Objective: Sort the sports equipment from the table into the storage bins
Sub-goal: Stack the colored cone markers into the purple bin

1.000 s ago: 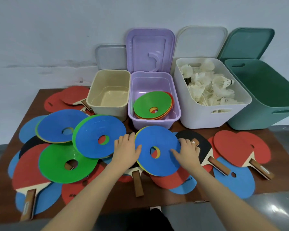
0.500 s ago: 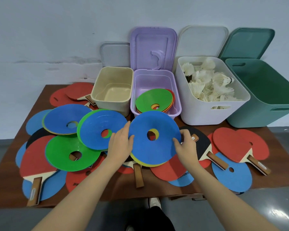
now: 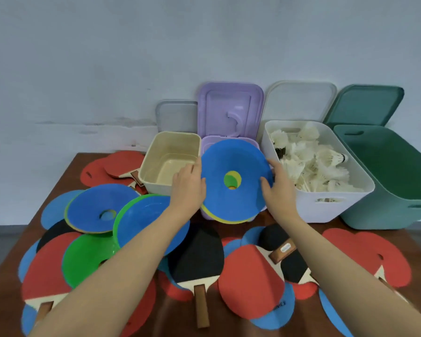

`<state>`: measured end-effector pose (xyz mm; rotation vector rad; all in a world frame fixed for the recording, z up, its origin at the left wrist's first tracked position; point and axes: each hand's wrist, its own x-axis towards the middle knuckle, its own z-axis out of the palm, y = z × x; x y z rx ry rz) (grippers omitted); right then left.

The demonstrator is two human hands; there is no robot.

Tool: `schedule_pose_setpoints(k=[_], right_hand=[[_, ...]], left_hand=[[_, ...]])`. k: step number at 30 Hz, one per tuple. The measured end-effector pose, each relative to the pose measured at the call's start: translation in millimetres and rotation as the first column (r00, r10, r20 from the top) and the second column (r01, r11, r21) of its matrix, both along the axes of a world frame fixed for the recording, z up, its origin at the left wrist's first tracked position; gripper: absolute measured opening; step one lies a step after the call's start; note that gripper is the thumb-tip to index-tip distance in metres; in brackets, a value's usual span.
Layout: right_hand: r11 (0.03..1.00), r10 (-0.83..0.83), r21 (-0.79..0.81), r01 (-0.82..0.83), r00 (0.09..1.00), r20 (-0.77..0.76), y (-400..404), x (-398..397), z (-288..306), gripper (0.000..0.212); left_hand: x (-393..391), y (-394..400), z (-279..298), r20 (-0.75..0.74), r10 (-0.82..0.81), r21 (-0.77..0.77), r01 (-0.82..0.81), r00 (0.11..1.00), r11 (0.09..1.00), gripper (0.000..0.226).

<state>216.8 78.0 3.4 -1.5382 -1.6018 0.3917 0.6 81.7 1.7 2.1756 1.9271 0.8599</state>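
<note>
At frame centre, a blue disc cone point(image 3: 233, 181) tilts with its face toward the camera, over the purple bin point(image 3: 206, 144). The left hand point(image 3: 188, 188) grips its left rim, the right hand point(image 3: 276, 183) its right rim; a yellow edge beneath is probably a second disc.

Both hands hold a blue disc point(image 3: 236, 181) over the purple bin point(image 3: 206, 144): the left hand point(image 3: 188, 188) grips its left edge, the right hand point(image 3: 275, 186) its right edge. A yellow rim shows under the disc. The cream bin point(image 3: 156, 164) sits left of the purple one; the white bin point(image 3: 326, 203) of shuttlecocks point(image 3: 314, 164) and the green bin point(image 3: 387, 203) sit right, all along the table's point(image 3: 5, 271) far edge. Paddles point(image 3: 250, 276) and more discs point(image 3: 93, 210) cover the near tabletop.
</note>
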Motion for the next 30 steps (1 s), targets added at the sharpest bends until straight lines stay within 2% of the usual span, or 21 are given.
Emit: schedule_pose_setpoints(k=[3, 7, 11, 13, 16, 21, 24, 30], right_hand=[[0.999, -0.008, -0.037, 0.010, 0.998, 0.059, 36.4, 7.5, -2.7, 0.045], [0.998, 0.041, -0.052, -0.031, 0.975, 0.218, 81.5, 13.4, -7.5, 0.047], [0.983, 0.048, -0.173, 0.055, 0.841, 0.538, 106.5, 10.1, -18.7, 0.058], [0.980, 0.081, -0.195, 0.041, 0.813, 0.577, 108.2, 6.4, -25.1, 0.060], [0.984, 0.119, -0.178, -0.017, 0.805, 0.581, 105.6, -1.3, -30.0, 0.053], [0.983, 0.145, -0.171, -0.067, 0.851, 0.504, 88.8, -21.7, -27.1, 0.044], [0.988, 0.154, -0.063, -0.140, 0.896, 0.417, 69.0, -40.0, -26.3, 0.037], [0.994, 0.055, 0.078, -0.074, 0.974, 0.219, 24.8, -88.2, -38.2, 0.029]], left_hand=[[8.7, 37.1, 3.3, -0.049, 0.015, -0.035, -0.016, 0.999, 0.999, 0.056], [20.4, 83.7, -1.8, -0.074, 0.019, -0.105, -0.027, 0.997, 0.994, 0.057], [22.4, 108.5, -16.5, -0.232, -0.038, -0.240, -0.020, 0.972, 0.971, 0.060], [17.5, 109.2, -21.2, -0.289, -0.068, -0.285, -0.018, 0.955, 0.958, 0.059], [5.4, 102.8, -22.2, -0.286, -0.094, -0.266, 0.015, 0.954, 0.964, 0.057], [-19.4, 79.7, -11.0, -0.224, -0.140, -0.185, 0.099, 0.965, 0.978, 0.060], [-45.2, 60.7, -6.1, -0.187, -0.144, -0.156, 0.116, 0.972, 0.981, 0.066], [-117.2, 9.6, -1.6, -0.189, -0.096, -0.097, 0.078, 0.977, 0.992, 0.040]])
